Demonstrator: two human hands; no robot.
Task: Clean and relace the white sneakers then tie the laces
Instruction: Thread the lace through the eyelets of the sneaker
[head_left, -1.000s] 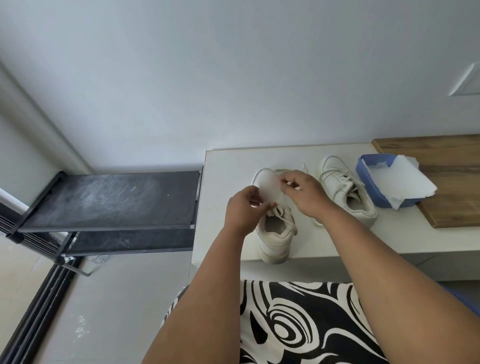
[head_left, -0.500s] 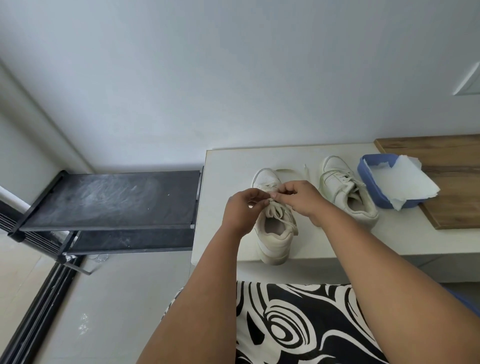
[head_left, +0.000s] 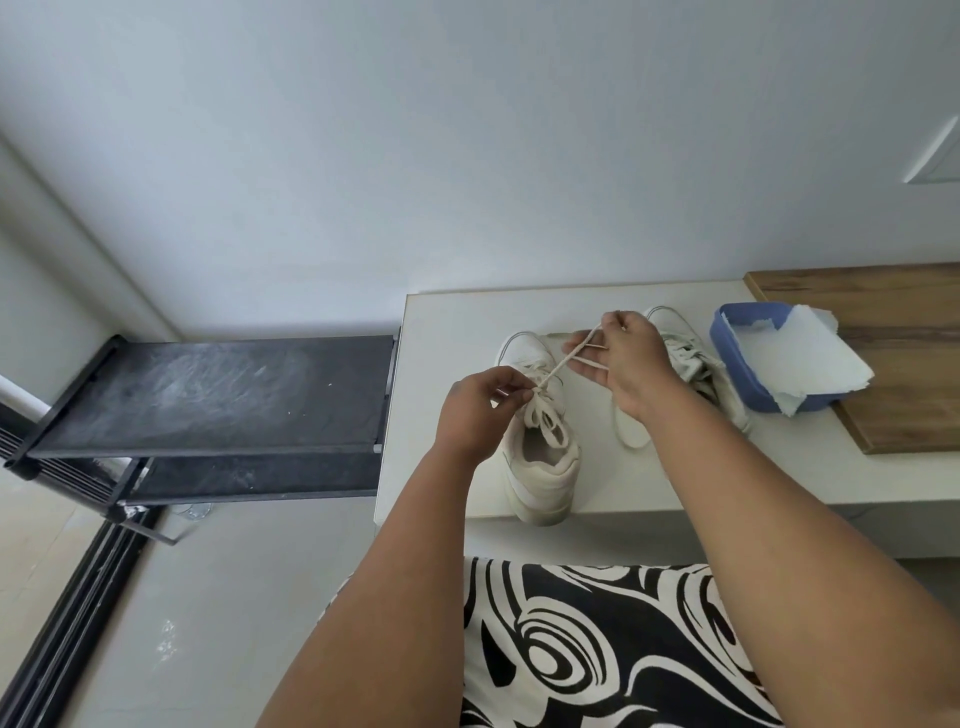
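Two white sneakers stand on a white table (head_left: 452, 322). The near sneaker (head_left: 543, 467) points away from me, its heel at the table's front edge. My left hand (head_left: 475, 410) pinches the lace at the sneaker's tongue. My right hand (head_left: 628, 358) grips the cream lace (head_left: 566, 358) and holds it stretched up and to the right of the shoe. The second sneaker (head_left: 696, 364) lies behind my right hand and is partly hidden by it.
A blue tub (head_left: 727, 343) holding white paper towel (head_left: 800, 364) sits right of the shoes, against a wooden board (head_left: 893, 364). A black shelf rack (head_left: 208, 395) stands left of the table. Black-and-white patterned cloth (head_left: 597, 649) covers my lap.
My right hand has pulled the lace up and to the right, away from the near sneaker. My left hand stays at the tongue. A white sheet held a second ago is gone from my hands.
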